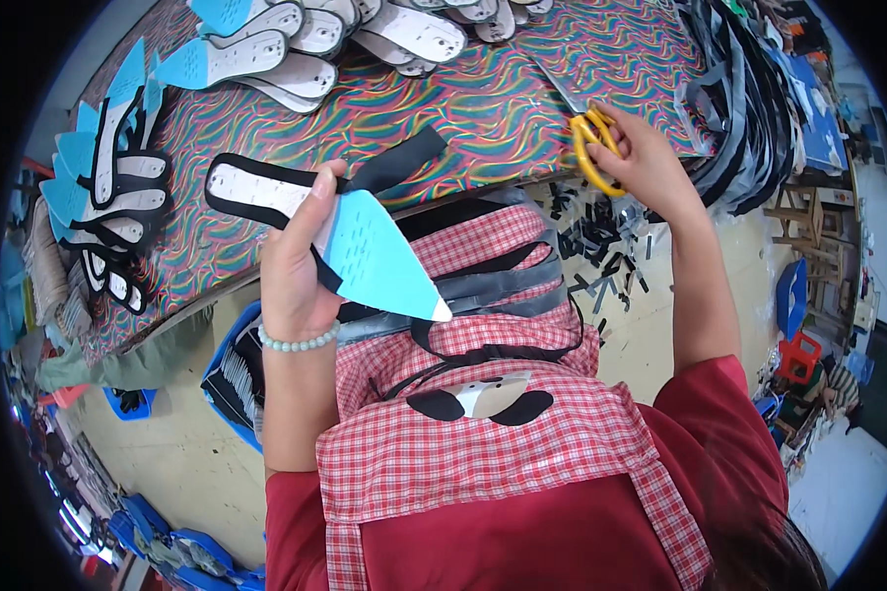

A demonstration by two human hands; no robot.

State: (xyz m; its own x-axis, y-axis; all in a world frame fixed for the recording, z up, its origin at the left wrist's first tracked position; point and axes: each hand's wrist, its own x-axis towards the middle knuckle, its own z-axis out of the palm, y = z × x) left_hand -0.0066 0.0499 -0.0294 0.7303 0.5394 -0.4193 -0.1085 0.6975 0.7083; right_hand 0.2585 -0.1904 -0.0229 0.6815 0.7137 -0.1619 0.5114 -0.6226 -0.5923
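Observation:
My left hand [299,258] grips a shoe insole [365,251] with a light blue pointed end and a white part edged in black tape [266,177]; a loose end of the black tape [399,158] trails up onto the table. My right hand [650,163] is closed on yellow-handled scissors [593,148] whose blades lie on the table [483,108], which has a wavy multicoloured cover. A red-and-white checked apron [483,433] covers my lap, with black and grey strips [503,291] lying across it.
Stacks of taped insoles [108,197] sit at the table's left and more insoles [365,34] along the far edge. Black strips [749,98] pile at the right. Cut black scraps [601,246] litter the floor. A blue crate [232,374] stands below my left arm.

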